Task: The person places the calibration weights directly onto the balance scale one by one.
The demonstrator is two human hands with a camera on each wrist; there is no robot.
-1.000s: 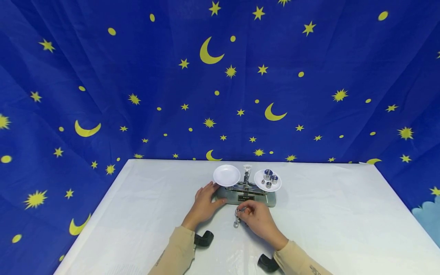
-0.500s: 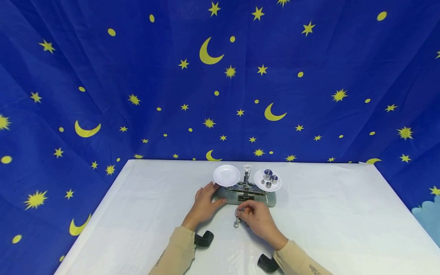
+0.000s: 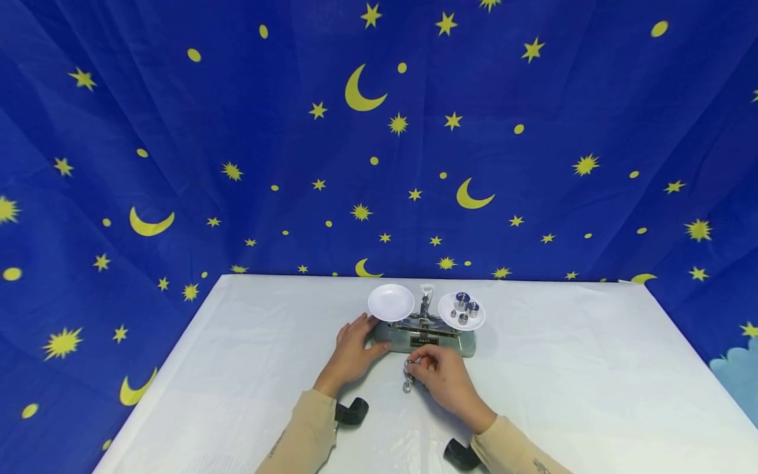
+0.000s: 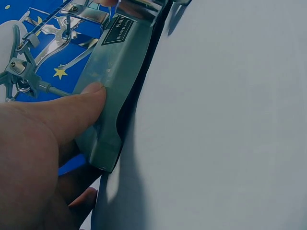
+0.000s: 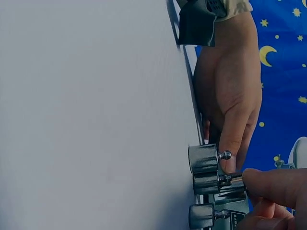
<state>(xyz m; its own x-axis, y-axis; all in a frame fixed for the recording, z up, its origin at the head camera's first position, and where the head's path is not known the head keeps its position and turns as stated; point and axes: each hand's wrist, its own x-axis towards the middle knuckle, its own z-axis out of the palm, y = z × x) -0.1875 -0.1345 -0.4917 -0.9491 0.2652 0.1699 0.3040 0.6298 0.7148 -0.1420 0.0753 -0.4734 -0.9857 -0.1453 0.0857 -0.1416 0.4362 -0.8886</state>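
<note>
A balance scale [image 3: 454, 343] with a grey-green base stands on the white table. My left hand [image 3: 351, 357] grips the left end of its base; in the left wrist view the thumb [image 4: 81, 108] lies on top and the fingers reach past the edge. In front of the base, my right hand [image 3: 447, 378] pinches a small knobbed metal weight [image 5: 230, 194]. More weights stand close by, one [image 5: 203, 159] at the end of the cluster and one [image 5: 200, 216] nearer the scale's nameplate. My fingers partly hide the pinched weight.
The scale's left pan [image 3: 391, 303] holds nothing, while the right pan [image 3: 478, 320] bears several metal weights [image 3: 462, 300]. A black curved piece [image 3: 353, 413] sits by the left wrist, another [image 3: 460, 454] by the right. A blue star-patterned cloth [image 3: 414, 151] hangs behind the table [image 3: 592, 375].
</note>
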